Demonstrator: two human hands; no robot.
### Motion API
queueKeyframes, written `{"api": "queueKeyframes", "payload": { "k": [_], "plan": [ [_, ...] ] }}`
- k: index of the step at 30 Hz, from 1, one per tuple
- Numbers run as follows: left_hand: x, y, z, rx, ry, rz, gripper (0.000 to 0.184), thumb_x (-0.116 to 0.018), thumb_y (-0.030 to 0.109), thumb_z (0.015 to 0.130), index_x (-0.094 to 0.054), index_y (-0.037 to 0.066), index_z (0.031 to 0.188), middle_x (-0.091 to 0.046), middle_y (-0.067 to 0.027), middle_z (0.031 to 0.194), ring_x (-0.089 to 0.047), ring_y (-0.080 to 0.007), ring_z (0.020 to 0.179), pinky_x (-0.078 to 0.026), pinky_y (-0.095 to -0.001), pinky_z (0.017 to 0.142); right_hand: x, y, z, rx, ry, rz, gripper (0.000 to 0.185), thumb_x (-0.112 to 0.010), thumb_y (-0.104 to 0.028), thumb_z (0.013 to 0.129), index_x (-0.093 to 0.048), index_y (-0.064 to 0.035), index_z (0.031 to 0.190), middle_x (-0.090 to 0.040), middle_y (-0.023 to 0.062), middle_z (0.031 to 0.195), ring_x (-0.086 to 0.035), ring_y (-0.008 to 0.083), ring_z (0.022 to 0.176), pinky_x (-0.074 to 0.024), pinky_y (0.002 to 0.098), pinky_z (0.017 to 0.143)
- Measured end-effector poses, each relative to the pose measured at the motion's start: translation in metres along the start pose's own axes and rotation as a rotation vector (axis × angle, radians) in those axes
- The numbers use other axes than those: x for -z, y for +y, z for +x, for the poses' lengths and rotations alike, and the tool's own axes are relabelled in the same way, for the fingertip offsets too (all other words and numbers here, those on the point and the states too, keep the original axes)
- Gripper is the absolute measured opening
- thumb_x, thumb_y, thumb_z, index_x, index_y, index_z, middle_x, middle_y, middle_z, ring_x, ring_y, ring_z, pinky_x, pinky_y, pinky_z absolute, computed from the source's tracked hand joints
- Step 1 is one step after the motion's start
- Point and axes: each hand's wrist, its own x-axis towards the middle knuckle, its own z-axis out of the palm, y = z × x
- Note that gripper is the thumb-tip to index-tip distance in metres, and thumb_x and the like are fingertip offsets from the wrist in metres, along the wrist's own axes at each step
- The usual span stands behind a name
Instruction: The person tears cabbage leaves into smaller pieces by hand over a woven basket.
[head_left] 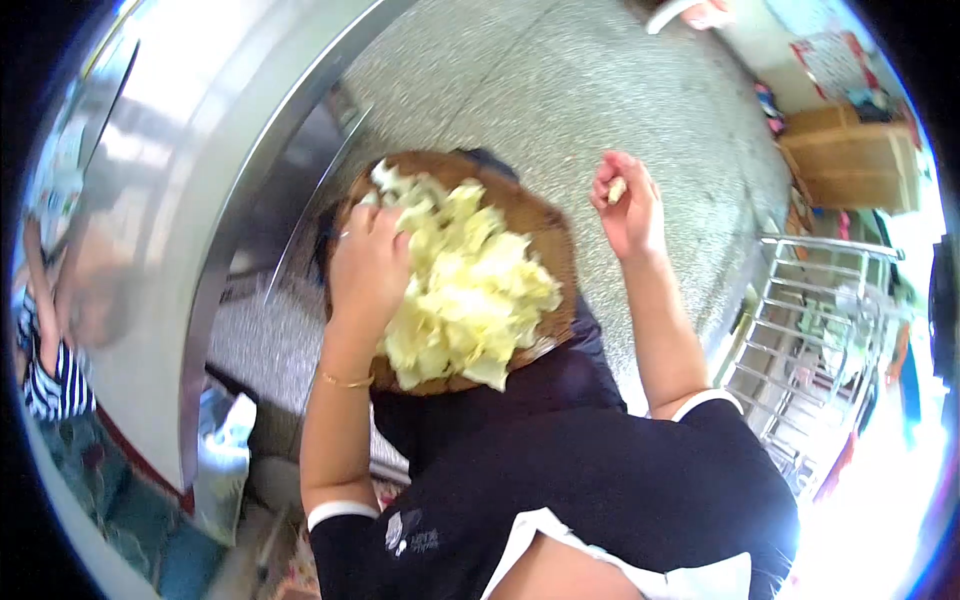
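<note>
A round brown woven basket (545, 225) rests on my lap, heaped with torn pale yellow-green cabbage leaves (470, 290). At the basket's left side, my left hand (368, 262) has its fingers curled down onto the leaves and closed on some of them; the fingertips are partly hidden. It wears a ring, with a gold bracelet on the wrist. Out to the right of the basket, my right hand (632, 205) is raised over the floor, palm up. Its curled fingers hold a small pale piece of cabbage (617, 190).
A shiny metal cabinet (240, 130) runs along the left, reflecting a person in stripes. A plastic bag (222, 460) sits low beside it. On the right stand a metal rack (800, 340) and a cardboard box (850, 160). Speckled floor (520, 80) lies ahead.
</note>
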Motion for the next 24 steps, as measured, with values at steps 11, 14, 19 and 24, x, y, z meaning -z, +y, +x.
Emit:
{"api": "queueKeyframes", "payload": {
  "k": [11,14,19,24],
  "plan": [
    [-0.026,-0.001,0.028,-0.139,-0.204,0.184,0.009,-0.058,0.01,0.081,-0.058,0.004,0.087,-0.054,-0.0113,0.09,-0.054,-0.0314,0.086,-0.046,-0.0404,0.074,0.269,0.072,-0.002,-0.158,0.889,0.565,0.017,-0.054,-0.015,0.089,-0.05,-0.0037,0.101,-0.053,0.0085,0.092,-0.052,0.0188,0.085,-0.0473,0.0319,0.076],
    [-0.027,-0.003,0.029,-0.168,-0.143,0.162,0.008,-0.056,0.008,0.081,-0.058,0.003,0.087,-0.055,-0.0121,0.09,-0.054,-0.0325,0.087,-0.046,-0.0411,0.074,0.279,-0.032,0.083,0.084,0.671,0.481,0.025,-0.054,-0.019,0.09,-0.048,-0.0026,0.108,-0.053,0.0097,0.1,-0.051,0.0193,0.093,-0.045,0.0331,0.083],
    [-0.028,-0.011,0.031,-0.233,-0.013,-0.03,0.016,-0.052,0.005,0.082,-0.059,0.004,0.096,-0.06,-0.0157,0.094,-0.057,-0.0361,0.086,-0.046,-0.0432,0.07,0.164,-0.241,0.172,0.641,0.461,0.075,0.035,-0.057,-0.025,0.089,-0.047,-0.0055,0.116,-0.052,0.0094,0.108,-0.048,0.0207,0.099,-0.0379,0.0359,0.095],
    [-0.031,-0.015,0.03,-0.157,-0.057,0.016,0.016,-0.051,0.01,0.084,-0.06,0.007,0.097,-0.064,-0.0141,0.086,-0.062,-0.0345,0.076,-0.048,-0.0447,0.065,0.118,-0.18,0.182,0.423,-0.044,-0.146,0.027,-0.056,-0.022,0.089,-0.049,-0.007,0.11,-0.056,0.0064,0.1,-0.054,0.0215,0.094,-0.0469,0.0371,0.083]
  ]
}}
